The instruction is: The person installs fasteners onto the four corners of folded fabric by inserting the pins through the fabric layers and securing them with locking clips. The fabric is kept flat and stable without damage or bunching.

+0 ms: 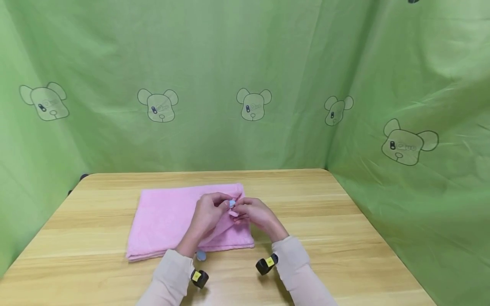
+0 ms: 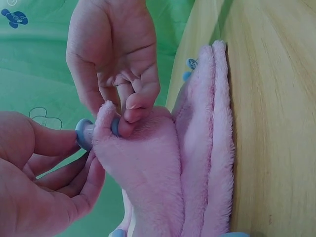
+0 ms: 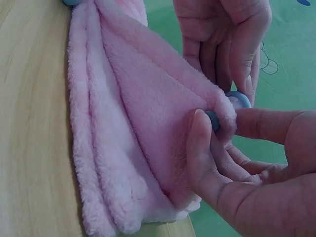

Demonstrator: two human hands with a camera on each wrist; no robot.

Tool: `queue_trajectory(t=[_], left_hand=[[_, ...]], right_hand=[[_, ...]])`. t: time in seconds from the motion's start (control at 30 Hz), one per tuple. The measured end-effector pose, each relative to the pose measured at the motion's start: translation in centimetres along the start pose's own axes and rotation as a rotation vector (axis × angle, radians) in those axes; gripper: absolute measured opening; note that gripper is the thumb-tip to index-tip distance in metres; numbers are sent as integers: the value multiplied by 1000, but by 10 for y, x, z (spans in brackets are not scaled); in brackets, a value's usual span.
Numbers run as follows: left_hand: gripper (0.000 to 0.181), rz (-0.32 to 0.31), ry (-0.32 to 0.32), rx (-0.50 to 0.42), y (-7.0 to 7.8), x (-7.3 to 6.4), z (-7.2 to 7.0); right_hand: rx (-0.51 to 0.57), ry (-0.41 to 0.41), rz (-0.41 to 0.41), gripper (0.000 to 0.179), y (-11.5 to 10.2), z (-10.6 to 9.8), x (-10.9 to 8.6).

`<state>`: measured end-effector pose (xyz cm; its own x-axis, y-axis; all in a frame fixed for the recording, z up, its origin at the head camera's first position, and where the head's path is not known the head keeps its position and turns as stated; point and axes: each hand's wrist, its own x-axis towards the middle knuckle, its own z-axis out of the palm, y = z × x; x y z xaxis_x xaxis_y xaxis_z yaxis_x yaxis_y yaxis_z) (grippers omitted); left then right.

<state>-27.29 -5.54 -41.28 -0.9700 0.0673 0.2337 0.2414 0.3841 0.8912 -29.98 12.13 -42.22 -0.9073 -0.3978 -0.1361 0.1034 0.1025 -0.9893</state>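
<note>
A pink fleece cloth (image 1: 164, 221) lies folded on the table, its right front corner lifted. My left hand (image 1: 208, 211) pinches the light-blue disc (image 2: 84, 134) of a small round fastener on one side of that corner. Across the corner, my right hand (image 1: 257, 212) pinches the fabric, with the thumb at the fastener's smaller blue part (image 3: 213, 120). The corner's folded edge sits between the two blue parts. The right fingers partly hide the smaller part in the left wrist view.
Another light-blue round piece (image 1: 200, 255) lies on the wooden table (image 1: 325, 255) in front of the cloth, close to my left wrist. More small blue pieces (image 2: 191, 63) show beyond the cloth in the left wrist view. Green curtains (image 1: 206, 140) with bear-head outlines enclose the table.
</note>
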Motion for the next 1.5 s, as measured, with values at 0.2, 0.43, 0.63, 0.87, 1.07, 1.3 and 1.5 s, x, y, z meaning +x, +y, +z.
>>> queue_trajectory(t=[0.2,0.43,0.63,0.87,1.07,1.3,1.5], left_hand=[[17,-2,4,-8,1,0,-1],[16,-2,9,-20,0,0,-2],[14,-7,4,-29,0,-2,-1],[13,8,4,13,2,-1,0],[12,-10,-11,48,2,-1,0],[16,-25,-71,86,1,-2,1],[38,17,-161,119,1,-4,0]], right_hand=[[25,-3,42,42,-3,-1,0],[4,-30,35,52,-3,0,0],[1,-7,48,44,-3,2,-2],[23,15,42,39,-5,2,-2],[30,10,37,35,-4,0,-1],[5,-10,65,37,-3,0,-1],[-35,-25,65,44,-2,-1,0]])
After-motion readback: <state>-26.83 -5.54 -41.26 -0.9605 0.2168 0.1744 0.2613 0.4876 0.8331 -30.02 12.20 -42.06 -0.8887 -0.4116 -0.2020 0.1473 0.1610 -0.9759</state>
